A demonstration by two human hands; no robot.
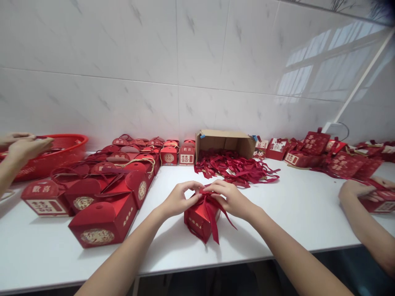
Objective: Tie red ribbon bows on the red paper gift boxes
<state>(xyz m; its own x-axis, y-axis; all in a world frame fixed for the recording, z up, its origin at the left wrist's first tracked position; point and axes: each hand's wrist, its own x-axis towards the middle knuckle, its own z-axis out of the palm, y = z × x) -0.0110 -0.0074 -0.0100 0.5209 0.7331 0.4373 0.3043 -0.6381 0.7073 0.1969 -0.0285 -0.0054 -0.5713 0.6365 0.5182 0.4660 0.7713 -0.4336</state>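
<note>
In front of me on the white table stands a small red gift box [194, 216] with gold lettering on its side. A dark red ribbon [212, 220] is gathered on its top, and its tails hang down over the front. My left hand [182, 198] pinches the ribbon at the box's upper left. My right hand [230, 197] closes on the ribbon from the other side, fingers bent over the top. Both hands meet above the box, and the fingertips partly hide the knot or loop there.
Rows of red gift boxes [101, 222] stand on the left. A cardboard box [226, 135] on its side spills red ribbons [237, 166]. Another person's hands work over a red basket [74, 146] at left; a co-worker's hand [354, 191] holds a box at right.
</note>
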